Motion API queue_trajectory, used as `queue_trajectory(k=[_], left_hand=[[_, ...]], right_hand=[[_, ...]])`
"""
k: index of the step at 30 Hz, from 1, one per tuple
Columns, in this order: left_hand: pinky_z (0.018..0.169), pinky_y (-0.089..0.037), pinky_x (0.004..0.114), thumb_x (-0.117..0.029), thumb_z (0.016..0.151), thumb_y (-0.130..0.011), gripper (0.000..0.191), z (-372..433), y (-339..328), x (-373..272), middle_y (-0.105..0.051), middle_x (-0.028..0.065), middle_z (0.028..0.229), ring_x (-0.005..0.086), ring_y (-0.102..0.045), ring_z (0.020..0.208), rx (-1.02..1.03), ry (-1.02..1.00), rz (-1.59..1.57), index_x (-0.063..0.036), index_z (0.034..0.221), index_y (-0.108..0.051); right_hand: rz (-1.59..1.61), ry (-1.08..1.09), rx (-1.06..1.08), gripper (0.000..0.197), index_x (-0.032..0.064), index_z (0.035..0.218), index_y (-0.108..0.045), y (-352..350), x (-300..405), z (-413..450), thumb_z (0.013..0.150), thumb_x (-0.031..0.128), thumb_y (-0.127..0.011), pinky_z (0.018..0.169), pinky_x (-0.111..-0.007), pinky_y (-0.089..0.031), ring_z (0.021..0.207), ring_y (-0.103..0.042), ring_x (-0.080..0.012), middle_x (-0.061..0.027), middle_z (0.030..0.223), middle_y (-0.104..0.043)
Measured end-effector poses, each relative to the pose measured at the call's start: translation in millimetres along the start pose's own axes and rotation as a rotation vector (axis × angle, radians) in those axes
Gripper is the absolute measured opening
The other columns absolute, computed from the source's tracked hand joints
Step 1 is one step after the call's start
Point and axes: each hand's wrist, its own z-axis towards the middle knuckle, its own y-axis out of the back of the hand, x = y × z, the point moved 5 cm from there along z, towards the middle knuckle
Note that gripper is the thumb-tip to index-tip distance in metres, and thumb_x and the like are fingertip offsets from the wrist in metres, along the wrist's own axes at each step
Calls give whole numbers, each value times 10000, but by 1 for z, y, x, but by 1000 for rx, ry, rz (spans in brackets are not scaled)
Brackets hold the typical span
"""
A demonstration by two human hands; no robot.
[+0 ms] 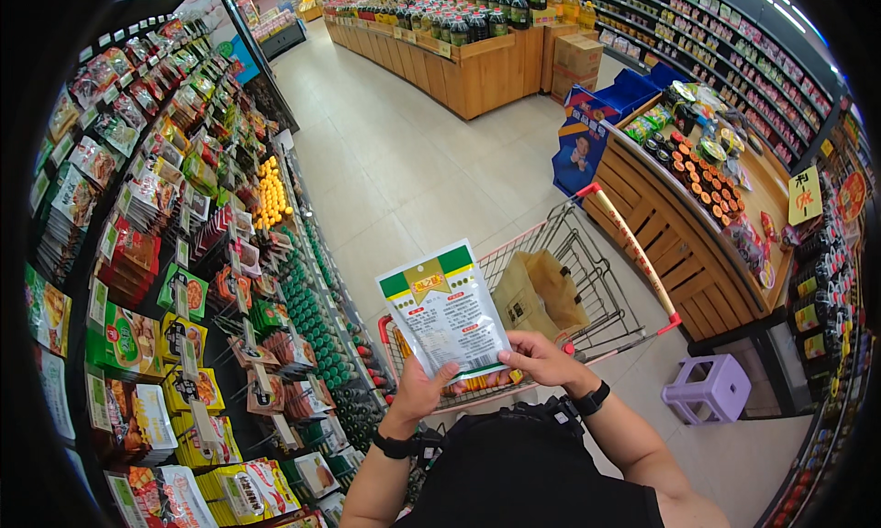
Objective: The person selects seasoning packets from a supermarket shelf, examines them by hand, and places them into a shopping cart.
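Note:
A flat food packet [447, 315], white with a green and yellow top band, is held up in front of me with its printed back towards the camera. My left hand [421, 389] grips its lower left corner, thumb on the front. At the lower right corner, my right hand [540, 361] pinches it between thumb and fingers. Both hands wear black wrist straps. Just beyond them stands a wire shopping cart [612, 315] with a pale red-ended handle [633, 253]. Inside the cart is an open tan bag [519, 297]; orange-yellow packages show partly under the packet.
Racks of hanging food packets [131, 342] line the left side, beside rows of green-capped jars [330, 349]. To the right are a slatted wooden display stand [661, 218] and a purple plastic stool [709, 389]. A wooden bottle display [475, 67] stands farther off across the tiled floor [385, 143].

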Motion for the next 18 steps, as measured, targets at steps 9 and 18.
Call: queue_trajectory(k=[9, 18], left_hand=[[725, -558, 280, -112, 948, -640, 306, -1, 1, 5, -683, 105, 1037, 155, -664, 820, 10, 51, -30, 32, 1203, -549], [917, -501, 311, -127, 880, -734, 406, -1, -2, 17, -678, 96, 1156, 161, -633, 1042, 79, 38, 117, 34, 1222, -588]], right_hand=[[-78, 8, -41, 347, -39, 1297, -483, 2, -1, -4, 1020, 166, -523, 752, -255, -576, 935, -675, -132, -88, 1084, -665], [-152, 28, -107, 361, -19, 1241, -554, 11, -15, -8, 954, 176, -652, 851, -257, -496, 973, -603, -96, -71, 1118, -665]])
